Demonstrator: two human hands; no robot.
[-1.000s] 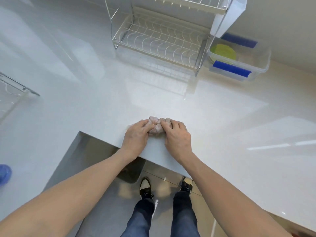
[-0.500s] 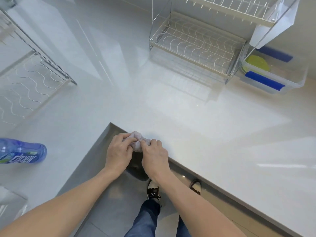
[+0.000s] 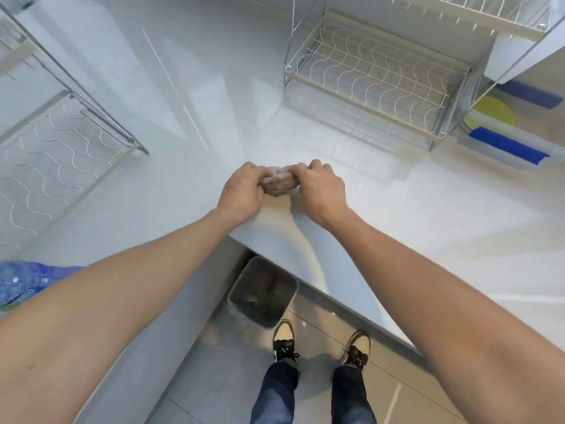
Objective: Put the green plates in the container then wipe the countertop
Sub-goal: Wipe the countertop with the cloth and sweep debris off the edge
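Shifted up-frame from counter corner since earlier frame: left hand [image 3: 243, 191] and right hand [image 3: 321, 188], both pinching bunched cloth [image 3: 279, 182] at centre. Green plates [image 3: 492, 113] already inside container [image 3: 507, 148], upper right. Best flattened before wiping countertop [image 3: 428, 224], in overlapping strokes.

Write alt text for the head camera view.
Both hands, left hand and right hand, hold a bunched cloth on the white countertop. Behind stands an empty dish rack; right of it, green plates lie in a clear container.
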